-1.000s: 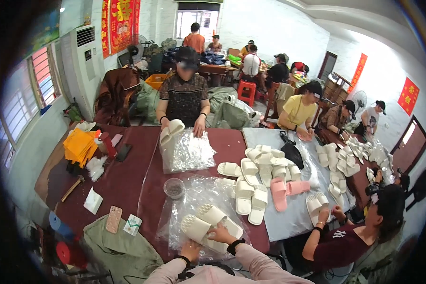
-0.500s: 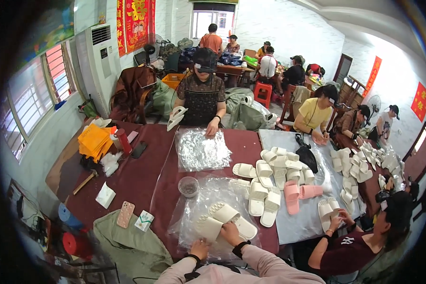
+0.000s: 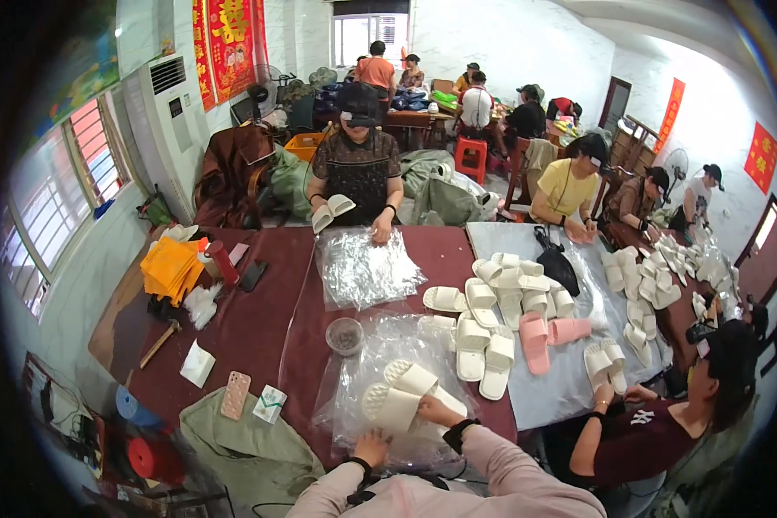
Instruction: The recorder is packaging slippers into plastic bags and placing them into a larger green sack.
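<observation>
A pair of cream slippers [image 3: 394,409] lies partly overlapping on clear plastic bags [image 3: 354,380] in front of me. My right hand [image 3: 439,412] is closed on the slippers, its fingers at the side of the near one's strap. At their lower left, my left hand [image 3: 373,448] has its fingers bent at the edge of a clear plastic bag, seeming to pinch it. Fine finger detail there is small. Both wrists wear dark bands.
More cream slippers [image 3: 497,363] and a pink pair [image 3: 535,342] lie to the right. A round clear tub [image 3: 344,337], phone [image 3: 235,395], hammer [image 3: 160,344] and orange cloths [image 3: 174,266] are on the table. Co-workers sit opposite [image 3: 356,168] and at right [image 3: 656,440].
The slippers in front of me have been turned and drawn closer together, with my right hand still on them. The person opposite has lowered a cream slipper. The whole view has shifted slightly.
</observation>
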Available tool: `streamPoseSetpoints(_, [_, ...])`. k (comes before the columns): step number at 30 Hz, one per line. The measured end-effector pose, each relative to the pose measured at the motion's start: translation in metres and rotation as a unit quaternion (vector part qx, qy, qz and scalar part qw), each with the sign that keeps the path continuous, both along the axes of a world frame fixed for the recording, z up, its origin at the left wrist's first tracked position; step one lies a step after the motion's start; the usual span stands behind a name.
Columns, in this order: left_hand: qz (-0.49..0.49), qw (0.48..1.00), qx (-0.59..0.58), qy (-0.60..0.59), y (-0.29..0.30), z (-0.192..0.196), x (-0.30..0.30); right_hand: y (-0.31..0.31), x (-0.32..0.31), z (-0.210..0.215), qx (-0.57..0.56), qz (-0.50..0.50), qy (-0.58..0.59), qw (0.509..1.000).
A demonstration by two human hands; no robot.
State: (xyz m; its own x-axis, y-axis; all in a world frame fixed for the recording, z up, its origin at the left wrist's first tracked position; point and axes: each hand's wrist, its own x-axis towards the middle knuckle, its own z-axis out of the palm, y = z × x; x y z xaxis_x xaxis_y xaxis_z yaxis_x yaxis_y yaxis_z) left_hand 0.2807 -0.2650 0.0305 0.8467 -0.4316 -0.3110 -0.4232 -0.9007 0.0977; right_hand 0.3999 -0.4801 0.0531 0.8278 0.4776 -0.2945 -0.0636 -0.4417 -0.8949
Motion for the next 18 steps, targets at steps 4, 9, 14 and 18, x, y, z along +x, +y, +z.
streamPoseSetpoints(4, [-0.009, 0.998, -0.06, 0.019, 0.004, -0.008, 0.007, -0.051, -0.011, 0.025, 0.106, 0.0, 0.121, 0.987])
streamPoseSetpoints(9, [0.075, 0.961, -0.257, 0.065, 0.014, -0.049, 0.022, -0.073, -0.052, 0.122, 0.105, 0.12, 0.251, 0.955])
streamPoseSetpoints(14, [0.02, 0.985, -0.134, 0.102, -0.003, 0.036, 0.054, -0.091, -0.076, 0.14, 0.093, 0.126, 0.264, 0.952])
streamPoseSetpoints(18, [-0.07, 0.995, -0.072, 0.018, -0.008, 0.036, 0.06, -0.095, -0.085, 0.123, 0.116, 0.108, 0.281, 0.947])
